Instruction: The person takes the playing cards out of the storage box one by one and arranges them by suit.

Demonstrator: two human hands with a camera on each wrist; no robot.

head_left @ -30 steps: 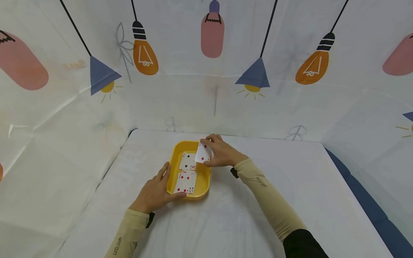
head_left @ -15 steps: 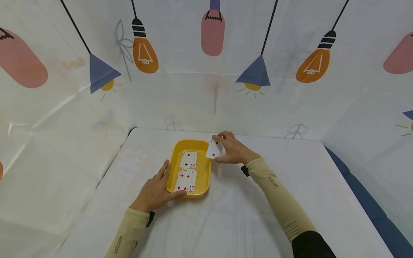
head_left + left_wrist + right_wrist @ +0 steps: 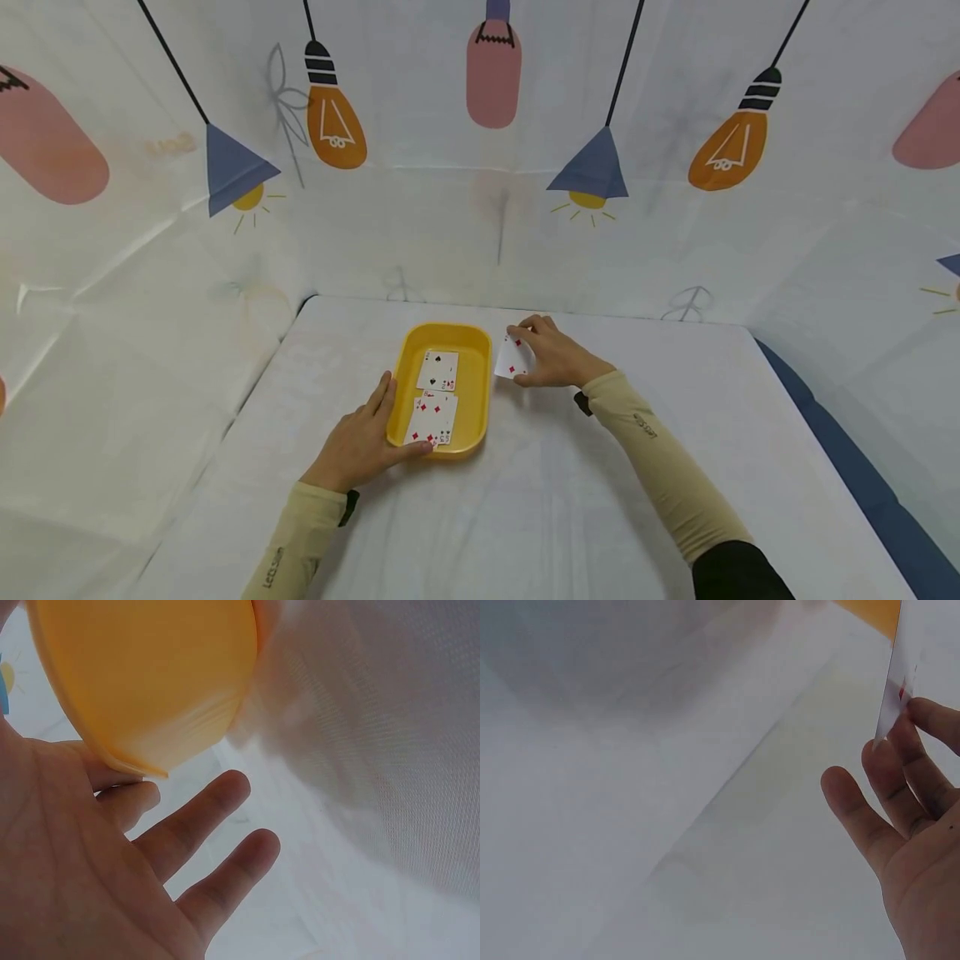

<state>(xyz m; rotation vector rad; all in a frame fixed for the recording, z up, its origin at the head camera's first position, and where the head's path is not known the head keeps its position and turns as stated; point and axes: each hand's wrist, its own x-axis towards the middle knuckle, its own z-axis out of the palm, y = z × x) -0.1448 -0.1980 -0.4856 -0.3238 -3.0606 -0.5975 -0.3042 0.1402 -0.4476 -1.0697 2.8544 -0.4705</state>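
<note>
One card (image 3: 513, 358) out of the yellow tray (image 3: 476, 392) so far, pinched at its edges by the right hand (image 3: 555, 357), fingers curled round it, face still turned up and tilted, just right of the tray's far right corner and low over the white table (image 3: 570, 500). Not yet laid flat, as far as can be told. Seen from the right wrist, only a thin white edge with a red mark between the fingertips (image 3: 907, 724).

Left in the tray: a black-suited card (image 3: 438, 370) at the far end and a red-suited one (image 3: 432, 419) at the near end, each seemingly with more underneath; how many, impossible to tell.

Left hand (image 3: 362, 442) against the tray's near left side, fingers straight along the wall, thumb on the near rim, steadying rather than gripping
</note>
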